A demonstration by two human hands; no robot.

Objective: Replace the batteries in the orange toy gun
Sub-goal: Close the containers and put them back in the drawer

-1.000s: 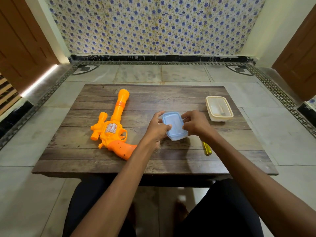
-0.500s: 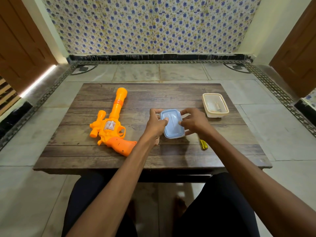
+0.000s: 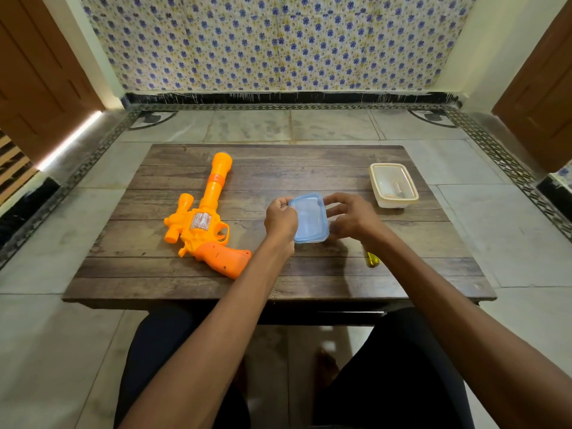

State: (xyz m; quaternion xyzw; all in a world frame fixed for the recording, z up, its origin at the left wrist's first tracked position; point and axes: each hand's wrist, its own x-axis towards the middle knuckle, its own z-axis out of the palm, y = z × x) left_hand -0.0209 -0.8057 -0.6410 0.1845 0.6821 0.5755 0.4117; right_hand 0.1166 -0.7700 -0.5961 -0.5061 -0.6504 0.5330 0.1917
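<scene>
Held blue lid (image 3: 309, 218) perhaps tilted; orange toy gun (image 3: 202, 226) lies flat.

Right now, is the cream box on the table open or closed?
Open: the cream box has no lid on it, and its inside shows from above.

The orange toy gun (image 3: 204, 224) is smooth, glossy plastic. The blue lid (image 3: 309, 218) is translucent plastic, the cream tub (image 3: 393, 203) duller plastic. The table (image 3: 309, 162) is matt, weathered wood with rough grain; the floor (image 3: 510, 227) polished stone.
</scene>
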